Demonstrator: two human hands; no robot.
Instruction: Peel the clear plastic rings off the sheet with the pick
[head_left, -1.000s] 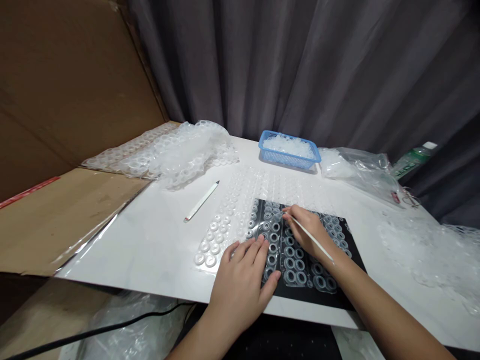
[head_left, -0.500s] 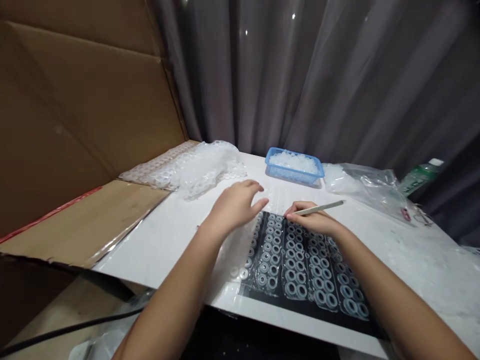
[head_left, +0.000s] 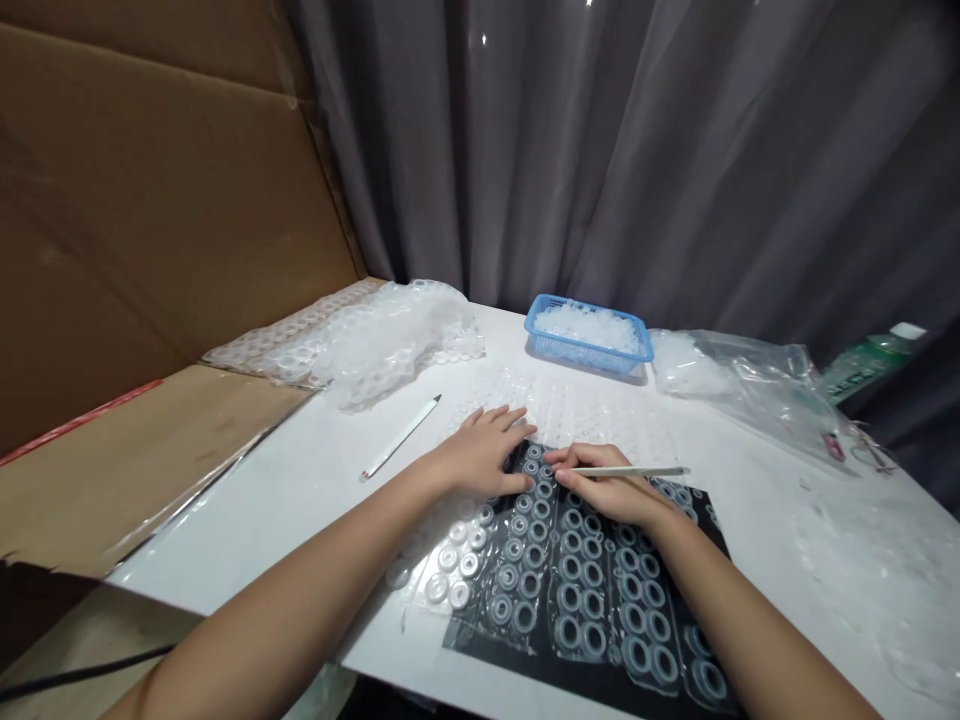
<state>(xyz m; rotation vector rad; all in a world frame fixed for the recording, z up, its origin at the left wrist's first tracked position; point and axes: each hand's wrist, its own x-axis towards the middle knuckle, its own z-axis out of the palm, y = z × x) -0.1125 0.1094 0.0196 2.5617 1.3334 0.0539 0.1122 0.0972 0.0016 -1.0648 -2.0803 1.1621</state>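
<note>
Head camera: Clear, ringed plastic sheeting (head_left: pixel 517 550) over flat black mat (head_left: pixel 551 668) is apparently being steadied by spread left hand (head_left: pixel 484 455) and worked with slim white stick (head_left: pixel 645 471) pinched in right hand (head_left: pixel 611 492); precision is seemingly being required.

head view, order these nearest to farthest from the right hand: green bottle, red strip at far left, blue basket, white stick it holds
1. White stick: in the right hand itself
2. Blue basket: beyond the hand, toward the back
3. Green bottle: off to the right, near the curtain
4. Red strip: across on the far left
</note>
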